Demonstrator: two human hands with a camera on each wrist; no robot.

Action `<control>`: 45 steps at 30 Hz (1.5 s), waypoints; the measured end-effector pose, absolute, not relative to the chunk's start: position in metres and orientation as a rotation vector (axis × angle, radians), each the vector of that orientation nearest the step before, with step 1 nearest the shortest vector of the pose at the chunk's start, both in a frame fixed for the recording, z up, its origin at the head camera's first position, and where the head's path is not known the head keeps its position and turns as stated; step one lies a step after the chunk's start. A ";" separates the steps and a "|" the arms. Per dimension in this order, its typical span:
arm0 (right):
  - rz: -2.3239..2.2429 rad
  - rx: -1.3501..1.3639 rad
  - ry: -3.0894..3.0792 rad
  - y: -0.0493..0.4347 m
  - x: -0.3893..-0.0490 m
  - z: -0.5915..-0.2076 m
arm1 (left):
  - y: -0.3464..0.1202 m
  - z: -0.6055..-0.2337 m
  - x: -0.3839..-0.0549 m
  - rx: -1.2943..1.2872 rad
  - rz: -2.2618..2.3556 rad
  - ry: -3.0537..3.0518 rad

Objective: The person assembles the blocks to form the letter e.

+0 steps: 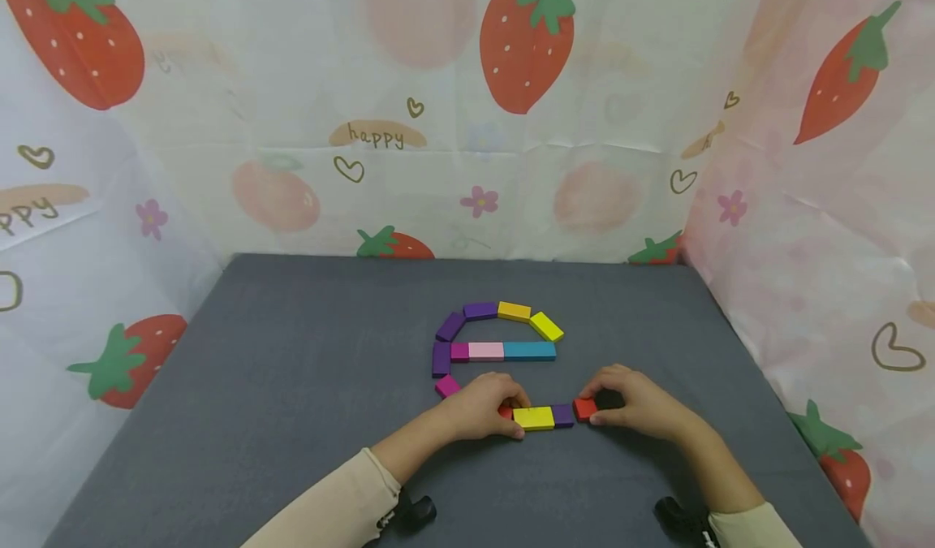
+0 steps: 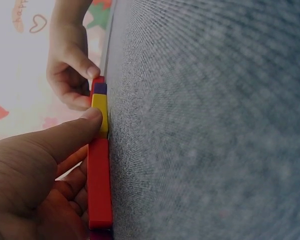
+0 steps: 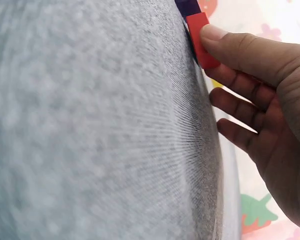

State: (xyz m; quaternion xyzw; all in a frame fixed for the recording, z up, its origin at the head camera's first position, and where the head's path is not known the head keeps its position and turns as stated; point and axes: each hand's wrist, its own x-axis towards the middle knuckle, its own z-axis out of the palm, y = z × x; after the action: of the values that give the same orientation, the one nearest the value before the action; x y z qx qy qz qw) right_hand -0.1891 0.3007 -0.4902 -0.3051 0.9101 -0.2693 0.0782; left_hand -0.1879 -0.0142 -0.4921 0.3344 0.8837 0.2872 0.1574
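Note:
In the head view, my left hand point(image 1: 485, 406) pinches a yellow block point(image 1: 534, 419) in the lower row, thumb on the near side and fingers behind. A small purple block point(image 1: 562, 416) adjoins its right end. My right hand point(image 1: 639, 402) holds a short red block point(image 1: 585, 409) between thumb and fingers, by the purple block's right end. The left wrist view shows a longer red block point(image 2: 100, 185) at the yellow block's near end, mostly hidden by my hand in the head view. In the right wrist view, my thumb point(image 3: 215, 33) presses the short red block.
Behind my hands, purple, orange and yellow blocks form an arch point(image 1: 480, 312). A straight row with a pink block point(image 1: 485, 351) and a blue block point(image 1: 529, 351) lies below it. A magenta block point(image 1: 447, 386) is left. Everything lies on a grey cloth-covered table point(image 1: 292, 386).

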 end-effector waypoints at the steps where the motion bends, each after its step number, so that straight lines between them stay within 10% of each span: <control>1: -0.801 -0.902 2.724 0.300 -0.189 -0.490 | -0.014 -0.492 -0.188 0.959 0.820 2.530; 45: -0.790 -0.900 2.698 0.293 -0.190 -0.493 | -0.012 -0.494 -0.188 0.932 0.802 2.538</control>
State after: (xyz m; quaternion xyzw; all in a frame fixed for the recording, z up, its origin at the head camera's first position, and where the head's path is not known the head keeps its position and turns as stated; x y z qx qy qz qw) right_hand -0.1897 0.2934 -0.4935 -0.3036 0.9098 -0.2666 0.0947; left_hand -0.1879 -0.0120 -0.4944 0.3263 0.8884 0.2807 0.1597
